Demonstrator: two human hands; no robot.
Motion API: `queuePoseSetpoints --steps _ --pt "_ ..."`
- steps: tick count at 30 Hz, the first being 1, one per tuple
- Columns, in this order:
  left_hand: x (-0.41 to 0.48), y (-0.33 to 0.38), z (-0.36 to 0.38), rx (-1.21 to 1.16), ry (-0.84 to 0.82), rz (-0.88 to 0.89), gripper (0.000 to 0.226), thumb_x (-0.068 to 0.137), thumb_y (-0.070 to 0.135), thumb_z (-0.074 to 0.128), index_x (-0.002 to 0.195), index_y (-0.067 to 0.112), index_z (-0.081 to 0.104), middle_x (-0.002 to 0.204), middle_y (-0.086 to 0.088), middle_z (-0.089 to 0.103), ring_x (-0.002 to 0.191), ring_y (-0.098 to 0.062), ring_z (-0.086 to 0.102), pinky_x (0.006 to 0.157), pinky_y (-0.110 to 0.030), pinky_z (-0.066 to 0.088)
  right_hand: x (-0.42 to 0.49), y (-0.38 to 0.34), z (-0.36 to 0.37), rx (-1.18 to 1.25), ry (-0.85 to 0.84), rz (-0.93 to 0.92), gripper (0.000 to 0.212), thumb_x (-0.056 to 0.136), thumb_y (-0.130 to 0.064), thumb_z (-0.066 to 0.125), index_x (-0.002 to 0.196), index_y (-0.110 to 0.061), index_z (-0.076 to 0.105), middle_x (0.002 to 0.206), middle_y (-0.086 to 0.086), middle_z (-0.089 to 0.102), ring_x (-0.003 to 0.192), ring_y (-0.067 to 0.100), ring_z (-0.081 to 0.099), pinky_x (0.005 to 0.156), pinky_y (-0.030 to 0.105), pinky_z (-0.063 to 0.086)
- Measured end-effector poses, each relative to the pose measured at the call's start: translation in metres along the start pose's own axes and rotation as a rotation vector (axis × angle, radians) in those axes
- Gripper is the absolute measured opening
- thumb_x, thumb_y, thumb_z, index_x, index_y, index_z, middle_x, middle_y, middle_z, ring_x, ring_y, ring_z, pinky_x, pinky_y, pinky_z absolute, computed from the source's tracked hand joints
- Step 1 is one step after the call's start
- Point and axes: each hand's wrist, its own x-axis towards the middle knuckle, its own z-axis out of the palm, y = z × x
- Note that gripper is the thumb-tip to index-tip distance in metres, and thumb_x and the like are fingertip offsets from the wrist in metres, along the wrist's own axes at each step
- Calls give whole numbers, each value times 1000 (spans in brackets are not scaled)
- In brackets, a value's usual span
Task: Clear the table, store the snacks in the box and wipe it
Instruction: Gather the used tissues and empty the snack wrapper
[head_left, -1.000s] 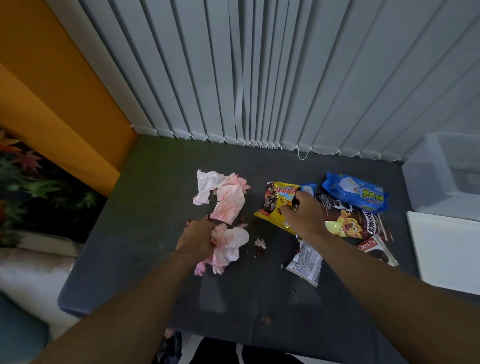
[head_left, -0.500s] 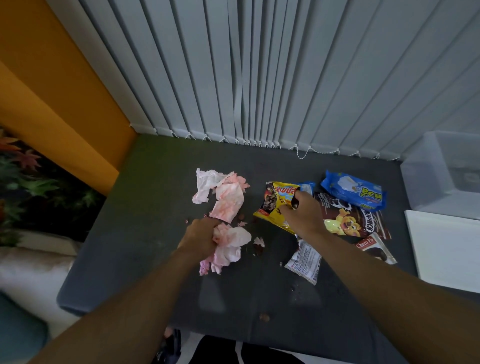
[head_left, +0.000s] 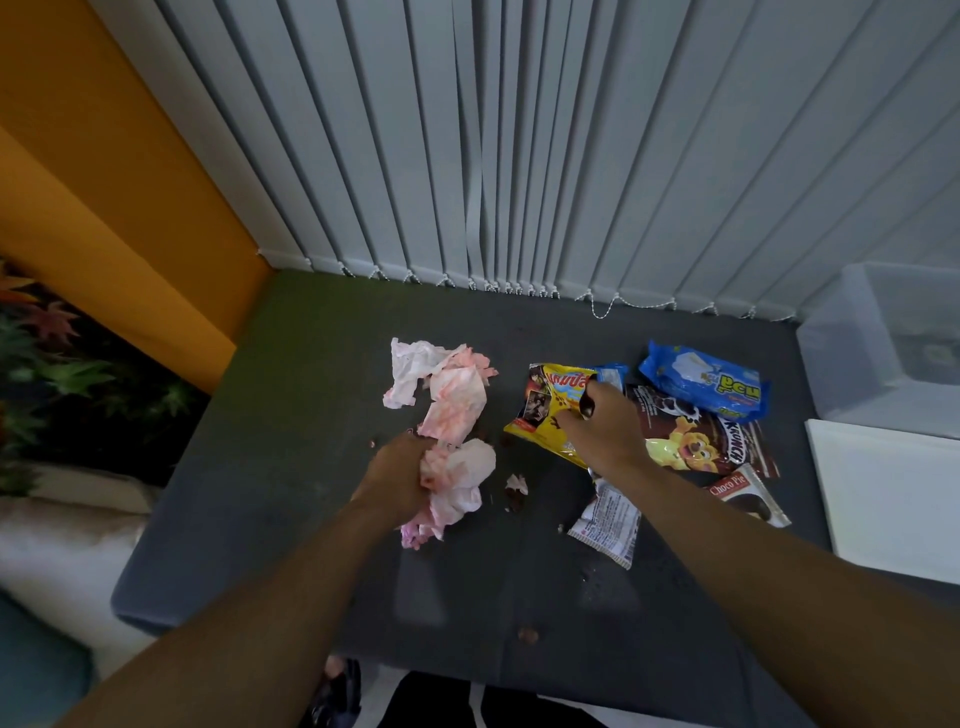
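The dark grey table (head_left: 291, 467) runs right up to the pale vertical blinds (head_left: 519, 156), with an orange wall (head_left: 104, 182) off to the left. At the table's far right corner sits the clear plastic box (head_left: 852, 364), open on top, and its white lid (head_left: 893, 499) lies flat on the table just in front of it. The snacks are all still out on the table, well apart from the box: a brown Krunch packet (head_left: 691, 441), a blue packet (head_left: 701, 379) partly overlapping its far edge, a yellow packet (head_left: 545, 410) to the left, a Choco Pie wrapper (head_left: 748, 493) nearer the person, and a small white wrapper (head_left: 608, 525) beside the right forearm. The right hand (head_left: 608, 431) rests on the yellow packet with fingers curled at its top edge; whether its grip has actually closed on the packet I cannot tell. The left hand (head_left: 400, 473) has its grip closed around a crumpled, pink-stained tissue wad (head_left: 457, 478) held low at the table. Beyond it lies a second pile of stained tissues (head_left: 441, 389), loose on the surface. Between the hands are a small tissue scrap (head_left: 517, 486) and a few dark crumbs (head_left: 529, 634) scattered toward the near edge.
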Motion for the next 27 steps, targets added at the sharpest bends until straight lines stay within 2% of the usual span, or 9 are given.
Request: queuePoseSetpoints --steps 2,6,10,12,14,16,22,25,27 --pt "1 3 -3 18 15 -30 22 76 16 71 97 17 74 100 -4 72 95 -26 68 85 -38 54 0 0 0 0 -6 -1 11 81 -15 65 80 -7 58 80 10 61 74 26 61 61 38 49" --pt "-1 4 -3 -9 7 -66 20 75 17 73 95 16 72 96 -3 72 91 -24 69 81 -35 55 -1 -1 1 8 -16 0 9 83 -14 65 82 -7 58 83 9 62 77 24 61 61 35 48" --pt "-4 2 0 -76 -4 -51 19 78 25 68 96 19 66 97 -2 71 94 -26 68 84 -39 56 -1 -1 1 15 -10 8 10 82 -14 65 82 -6 58 83 11 62 77 26 62 64 39 51" --pt "-3 1 1 -63 -47 -32 16 77 30 66 91 22 65 91 3 69 91 -25 67 83 -36 55 -2 -1 1 17 -10 9 10 81 -14 65 83 -6 59 83 11 62 77 26 62 64 38 51" --pt "-4 3 0 -36 -82 -1 16 75 34 65 89 25 65 85 8 63 90 -23 67 83 -31 51 -2 -2 1 12 -10 5 12 81 -13 65 80 -5 57 80 12 61 73 25 59 59 34 45" --pt "-5 4 0 -52 -84 11 16 76 32 69 91 27 67 83 10 63 90 -21 67 87 -34 51 -2 -2 1 12 -14 -2 13 81 -13 65 78 -5 55 79 13 60 70 25 57 58 32 42" --pt "-5 3 3 -27 -53 11 29 80 24 70 108 16 68 104 -1 71 101 -23 66 98 -42 48 -6 -5 -2 22 -23 -12 15 83 -11 65 76 -9 52 80 11 58 66 15 50 54 26 36" --pt "-3 4 4 65 -84 -1 16 83 17 68 98 12 70 98 -4 70 96 -23 66 84 -30 48 -6 -6 -2 11 -24 -8 12 84 -11 65 79 -7 54 82 9 57 68 13 50 55 25 37" --pt "-3 4 5 100 -80 -16 18 81 15 71 99 11 70 99 -4 68 95 -22 66 74 -26 46 -6 -6 -2 12 -22 -5 12 84 -12 65 81 -7 55 83 8 57 69 12 50 55 24 35"
